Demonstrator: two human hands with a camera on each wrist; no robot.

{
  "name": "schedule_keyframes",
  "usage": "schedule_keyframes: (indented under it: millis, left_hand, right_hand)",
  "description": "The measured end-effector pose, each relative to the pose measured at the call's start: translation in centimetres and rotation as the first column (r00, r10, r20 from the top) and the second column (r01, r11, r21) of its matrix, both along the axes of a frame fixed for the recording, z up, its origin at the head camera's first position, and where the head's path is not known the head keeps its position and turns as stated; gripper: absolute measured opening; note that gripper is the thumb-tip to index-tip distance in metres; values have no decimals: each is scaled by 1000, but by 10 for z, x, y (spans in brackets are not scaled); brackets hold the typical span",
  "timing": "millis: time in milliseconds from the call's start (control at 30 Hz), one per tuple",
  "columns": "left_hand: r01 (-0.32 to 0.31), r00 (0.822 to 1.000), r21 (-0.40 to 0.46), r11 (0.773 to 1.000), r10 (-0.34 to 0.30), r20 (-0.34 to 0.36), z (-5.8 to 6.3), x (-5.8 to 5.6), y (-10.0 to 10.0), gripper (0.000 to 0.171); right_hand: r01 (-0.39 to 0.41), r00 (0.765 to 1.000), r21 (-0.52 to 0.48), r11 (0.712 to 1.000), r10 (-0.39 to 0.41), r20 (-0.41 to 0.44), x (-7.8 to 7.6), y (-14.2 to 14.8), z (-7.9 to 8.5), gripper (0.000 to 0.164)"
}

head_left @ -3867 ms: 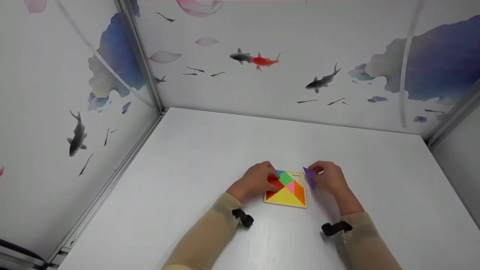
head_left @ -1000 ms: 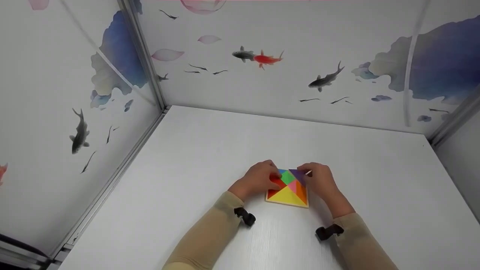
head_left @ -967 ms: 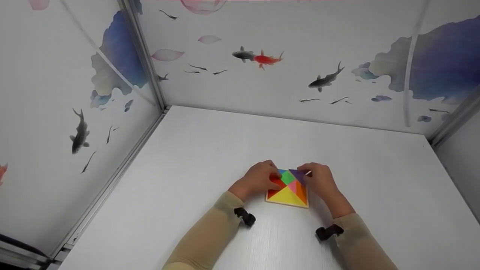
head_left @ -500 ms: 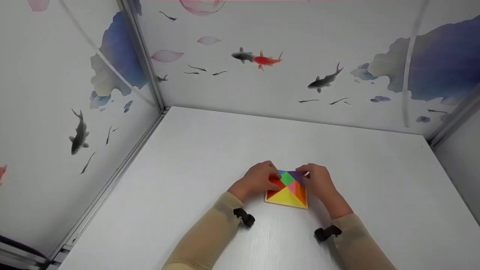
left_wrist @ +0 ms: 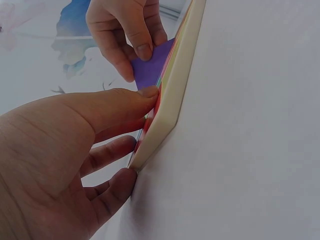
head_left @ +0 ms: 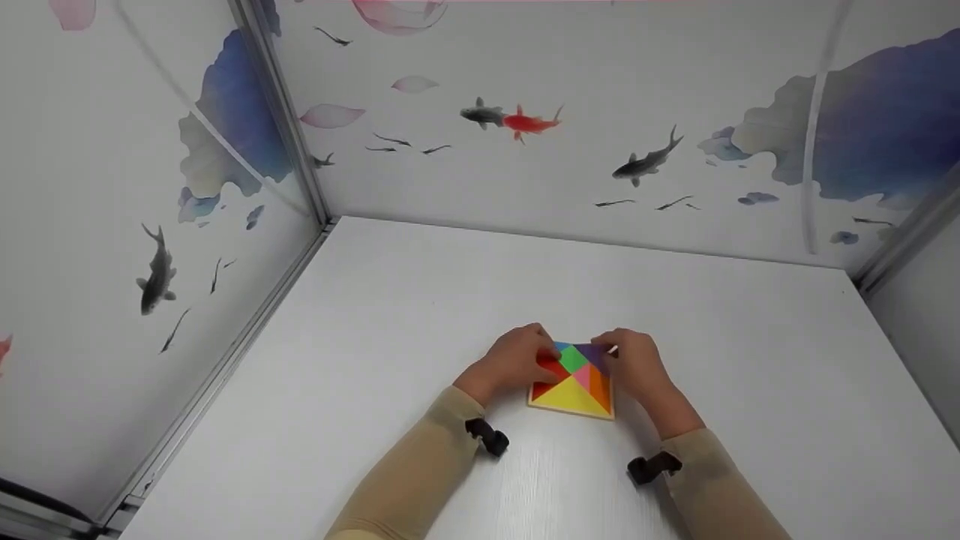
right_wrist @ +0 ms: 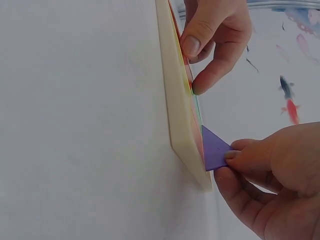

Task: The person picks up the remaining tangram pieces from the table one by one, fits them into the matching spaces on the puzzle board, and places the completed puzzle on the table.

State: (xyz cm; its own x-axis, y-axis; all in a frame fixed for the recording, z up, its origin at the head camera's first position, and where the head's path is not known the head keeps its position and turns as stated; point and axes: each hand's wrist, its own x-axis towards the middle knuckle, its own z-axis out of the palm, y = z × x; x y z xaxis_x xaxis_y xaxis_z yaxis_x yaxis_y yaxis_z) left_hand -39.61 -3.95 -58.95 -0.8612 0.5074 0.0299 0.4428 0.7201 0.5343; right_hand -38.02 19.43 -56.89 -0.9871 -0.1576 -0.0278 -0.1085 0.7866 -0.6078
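Observation:
A square wooden tangram tray [head_left: 571,412] lies on the table, filled with coloured pieces. My left hand [head_left: 514,358] holds it at the left side; the thumb lies on the red triangle [head_left: 551,370], and another fingertip touches the tray's edge in the left wrist view. Between thumb and fingers my right hand [head_left: 637,364] pinches a purple triangle [right_wrist: 215,149] at the tray's far right corner. Both wrist views show this triangle tilted up from the tray's face. Yellow [head_left: 573,397], orange [head_left: 600,390], pink [head_left: 582,376] and green [head_left: 573,359] pieces lie flat. Fingers partly hide a blue piece [head_left: 560,346].
The white table [head_left: 420,300] meets printed walls [head_left: 525,180] at the back and left. Metal rails [head_left: 281,112] run along the corner. Black wrist mounts [head_left: 487,437] sit on both beige sleeves.
From beside the tray, my right hand has moved left with the purple triangle to the far right corner. It has settled slightly lower over the last second. My left hand stays on the tray.

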Motion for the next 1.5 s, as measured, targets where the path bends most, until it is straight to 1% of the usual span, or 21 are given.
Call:
schedule_keyframes:
  millis: [233,467,533,633,767,900,1033,1200,1333,1500]
  left_hand:
    - [0,1000,-10,1000,0,1,1,1,0,33]
    - [2,1000,-12,1000,-2,15,1,2,-1,34]
    - [2,1000,-11,1000,-2,13,1,2,-1,34]
    - [3,1000,-5,1000,-2,9,2,2,-1,34]
    - [8,1000,9,1000,-8,-8,2,2,-1,32]
    - [23,999,2,1000,-23,-31,1,1,-1,32]
    - [25,999,4,1000,-25,-24,2,1,0,32]
    - [12,1000,17,1000,-12,-8,3,1,0,33]
    - [9,1000,26,1000,-9,-1,2,1,0,33]
    - [14,1000,37,999,-14,15,-1,0,-1,33]
  right_hand:
    - [-2,1000,36,999,1,5,-2,1,-3,33]
    - [16,999,34,999,-17,39,-2,1,-7,35]
    - [10,999,41,999,-11,38,-2,0,-7,34]
    - [0,999,46,999,-1,33,-3,0,-8,33]
    - [-29,1000,55,998,29,-7,-3,2,-10,29]
    - [-37,999,67,997,39,-26,-4,4,-12,26]
    - [-23,1000,68,997,23,-3,-4,4,-12,26]
    - [-6,1000,53,999,5,22,-5,4,-9,27]
    - [-5,999,39,999,4,32,-5,3,-9,26]
    - [9,998,15,1000,-10,65,-5,4,-10,25]
